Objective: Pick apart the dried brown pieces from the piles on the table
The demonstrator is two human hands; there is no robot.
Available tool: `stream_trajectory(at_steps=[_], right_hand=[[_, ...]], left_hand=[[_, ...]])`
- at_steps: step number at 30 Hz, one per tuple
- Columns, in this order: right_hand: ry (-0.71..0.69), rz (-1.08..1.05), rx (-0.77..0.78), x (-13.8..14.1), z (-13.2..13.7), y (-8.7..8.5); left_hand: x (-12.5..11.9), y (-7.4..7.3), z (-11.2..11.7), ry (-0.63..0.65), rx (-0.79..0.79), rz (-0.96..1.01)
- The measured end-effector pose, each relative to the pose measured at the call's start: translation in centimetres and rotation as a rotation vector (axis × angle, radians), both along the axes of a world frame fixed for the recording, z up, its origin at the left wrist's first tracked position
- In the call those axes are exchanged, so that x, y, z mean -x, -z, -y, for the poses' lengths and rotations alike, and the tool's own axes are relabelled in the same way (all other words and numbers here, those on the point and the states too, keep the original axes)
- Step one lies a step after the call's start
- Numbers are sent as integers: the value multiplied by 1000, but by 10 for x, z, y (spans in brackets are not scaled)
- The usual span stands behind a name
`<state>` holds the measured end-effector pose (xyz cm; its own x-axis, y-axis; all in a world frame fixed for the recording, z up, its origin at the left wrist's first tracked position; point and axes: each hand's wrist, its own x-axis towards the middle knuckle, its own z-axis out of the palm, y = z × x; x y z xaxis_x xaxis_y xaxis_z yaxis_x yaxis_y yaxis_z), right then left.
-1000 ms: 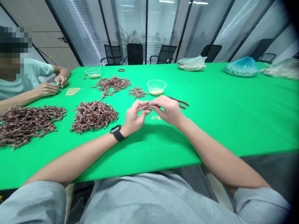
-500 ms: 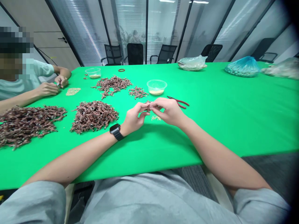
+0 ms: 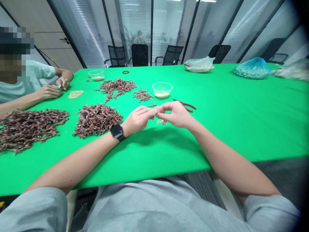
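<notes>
My left hand [image 3: 138, 120] and my right hand [image 3: 175, 115] meet above the green-covered table [image 3: 231, 135], their fingertips touching near the middle. Whatever lies between the fingertips is hidden or too small to tell. Just below them sits a little scatter of pale grains [image 3: 160, 121]. A small brown twisted piece [image 3: 153, 105] lies just beyond the fingertips. Red-handled pliers [image 3: 185, 105] rest beyond my right hand. A heap of brown twisted pieces [image 3: 97, 120] lies to the left of my left hand, and a black watch [image 3: 117, 132] circles that wrist.
A person at the left holds a small item in both hands [image 3: 59, 87]. Another brown heap [image 3: 26, 130] lies before them. Farther off are smaller heaps [image 3: 116, 88], clear tubs of grains [image 3: 162, 90] and filled plastic bags [image 3: 252, 68]. Chairs stand beyond the table.
My left hand has moved toward my right and flattened, its fingers now stretched out. The small brown piece seen between my fingers earlier no longer shows.
</notes>
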<state>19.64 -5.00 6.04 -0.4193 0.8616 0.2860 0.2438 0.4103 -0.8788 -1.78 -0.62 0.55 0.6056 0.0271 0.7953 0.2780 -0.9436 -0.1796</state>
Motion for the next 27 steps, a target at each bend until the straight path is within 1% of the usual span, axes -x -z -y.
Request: stream_trajectory(at_steps=[4,7,10,12,14,15,18,20,21,22,24,27], right_hand=[[-42,-50,210,-1,-2,1],[-79,-95,330,-4,-3,3],[-67,-139,366,-6,-5,4],[-38,-140,338,-6,-6,5],[9,-112,243,-5,-7,6],[40,-89,162,-4,-7,7],[149,-7,-172,-2,-9,10],[194,41,-377,-1,-10,13],[205,59,-450,-1,-10,14],[210,73,-504,-1,-10,14],[216,86,-560,-1,-10,15],[229,99,-562,-1,-10,15]], left_hand=[[4,-5,0,33,-66,-36],[7,-6,-1,12,-50,-66],[5,-3,-1,-21,26,-26],[2,0,2,-31,97,46],[-4,3,7,-48,204,141],[-7,3,10,-60,280,186],[-14,2,20,-89,507,295],[-17,0,24,-113,577,341],[-17,-1,25,-123,592,355],[-18,-1,26,-130,599,364],[-18,-2,26,-132,609,369],[-18,-2,27,-109,610,368]])
